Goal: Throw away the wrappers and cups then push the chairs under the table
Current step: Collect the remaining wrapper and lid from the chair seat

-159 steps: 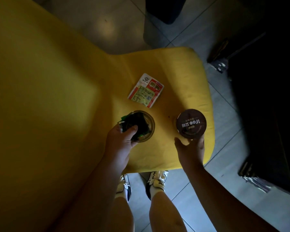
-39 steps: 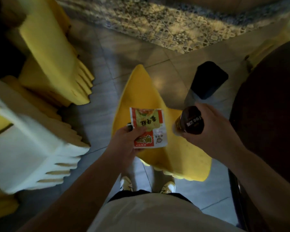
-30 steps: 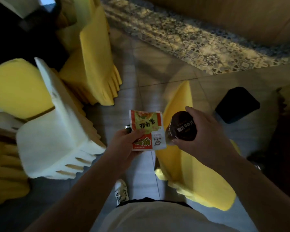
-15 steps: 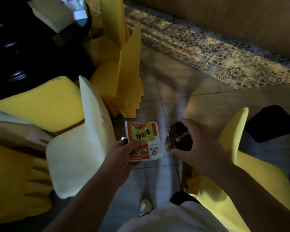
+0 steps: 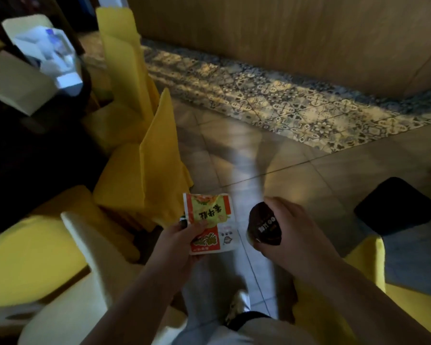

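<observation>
Where patterned border (image 5: 296, 105) ends, plain tiles (image 5: 334, 175), yellow chairs (image 5: 157, 155)

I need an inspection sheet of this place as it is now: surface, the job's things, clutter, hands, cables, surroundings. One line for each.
Surface: tiled floor; patterned strip along the wooden wall.
Job's things: wrapper and dark-lidded cup, both carried; black bin on the floor at right; yellow-covered chairs.
Clutter: white boxes on the dark table at upper left.
Hands: left hand pinches the wrapper; right hand grips the cup.
Cables: nothing seen.
Surroundings: dim room.
</observation>
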